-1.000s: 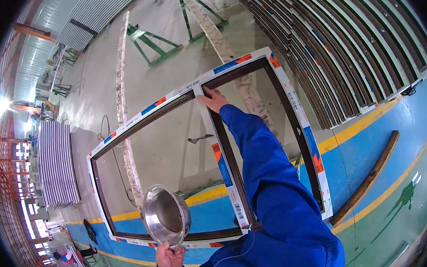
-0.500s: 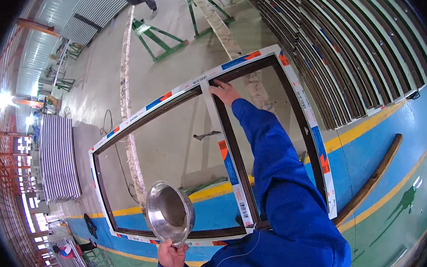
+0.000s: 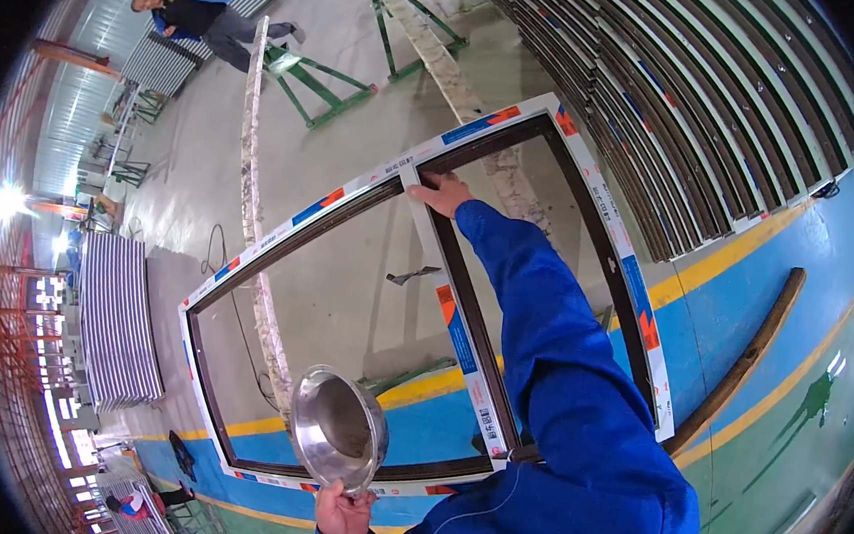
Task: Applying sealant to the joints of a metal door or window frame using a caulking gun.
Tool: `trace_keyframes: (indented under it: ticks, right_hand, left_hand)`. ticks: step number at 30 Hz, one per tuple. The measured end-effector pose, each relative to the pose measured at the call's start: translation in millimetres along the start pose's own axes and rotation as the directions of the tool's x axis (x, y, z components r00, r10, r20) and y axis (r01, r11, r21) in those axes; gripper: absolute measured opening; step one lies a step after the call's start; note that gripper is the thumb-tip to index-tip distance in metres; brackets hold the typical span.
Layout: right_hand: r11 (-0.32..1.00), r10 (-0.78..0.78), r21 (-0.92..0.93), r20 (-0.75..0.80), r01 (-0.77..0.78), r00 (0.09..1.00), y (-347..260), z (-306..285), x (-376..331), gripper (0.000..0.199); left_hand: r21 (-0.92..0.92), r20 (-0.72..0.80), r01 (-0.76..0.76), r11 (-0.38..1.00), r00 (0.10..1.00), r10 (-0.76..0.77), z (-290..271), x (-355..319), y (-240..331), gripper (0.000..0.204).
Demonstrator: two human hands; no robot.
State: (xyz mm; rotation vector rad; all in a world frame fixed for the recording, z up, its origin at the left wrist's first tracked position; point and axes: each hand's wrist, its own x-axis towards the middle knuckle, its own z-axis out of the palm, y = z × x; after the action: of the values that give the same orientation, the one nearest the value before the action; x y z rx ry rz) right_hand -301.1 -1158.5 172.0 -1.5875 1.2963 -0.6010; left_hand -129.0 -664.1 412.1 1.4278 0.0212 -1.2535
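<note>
My right hand (image 3: 440,193) grips the top of the middle bar of a large window frame (image 3: 612,216), white-taped outside and dark brown inside, held upright in front of me. My blue sleeve runs down from it across the frame's right pane. My left hand (image 3: 345,512) is low in the view, closed on the rim of a shiny metal bowl (image 3: 336,428) that is tilted with its hollow facing me, in front of the frame's lower rail.
A stack of similar frames (image 3: 701,98) leans at the upper right. Green metal trestles (image 3: 321,83) carry long pale bars (image 3: 251,203) on the concrete floor. A person in blue and black (image 3: 201,13) stands at the far upper left. A striped sheet (image 3: 117,318) lies at the left.
The frame and my right hand on it have shifted slightly up in the view. The bowl stays in my left hand. The person at the upper left has come further into view.
</note>
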Motion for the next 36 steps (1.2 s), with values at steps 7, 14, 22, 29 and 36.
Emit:
trace_keyframes:
  ticks: [7, 14, 22, 29, 36]
  right_hand:
    - [0.996, 0.038, 0.078, 0.043, -0.041, 0.998, 0, -3, -5, 0.081]
    - [0.984, -0.181, -0.010, -0.027, 0.181, 0.983, 28, 12, -9, 0.060]
    - [0.994, -0.095, 0.030, -0.300, 0.109, 0.949, 13, -11, -51, 0.052]
    - [0.734, -0.120, -0.679, -0.144, -0.010, 0.982, -26, -12, -67, 0.055]
    - [0.557, -0.112, -0.829, -0.126, -0.043, 0.986, -26, -11, -53, 0.042]
  left_hand:
    - [-0.095, 0.065, 0.064, 0.993, 0.996, -0.058, -11, 4, -5, 0.027]
    - [-0.056, -0.014, 0.018, 0.998, 1.000, -0.019, -6, 2, -7, 0.029]
    - [-0.063, -0.025, 0.031, 0.998, 0.999, -0.033, -7, -3, -5, 0.027]
    - [-0.095, 0.012, 0.028, 0.995, 1.000, -0.027, -9, 0, -9, 0.022]
    - [-0.026, -0.002, 0.016, 1.000, 1.000, -0.016, -7, -4, -9, 0.015]
